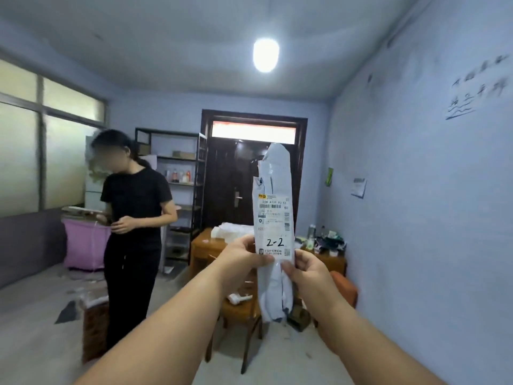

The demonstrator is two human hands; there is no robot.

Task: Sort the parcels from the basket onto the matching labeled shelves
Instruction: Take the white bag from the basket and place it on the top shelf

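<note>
I hold a long, narrow grey parcel (pixel 274 195) upright in front of me. Its white shipping label carries a handwritten "2-2". My left hand (pixel 241 259) grips the parcel's left edge beside that mark, and my right hand (pixel 305 269) pinches its right edge just below the label. A black metal shelf rack (pixel 177 159) with bottles and boxes stands against the far wall. A pink basket (pixel 86 245) sits at the left near the window.
A person in black clothes (pixel 136 218) stands at the left, in front of the pink basket. A wooden desk (pixel 205 248) with clutter and a wooden chair (pixel 238 309) lie straight ahead. A dark door (pixel 236 190) is behind them. Scraps litter the floor.
</note>
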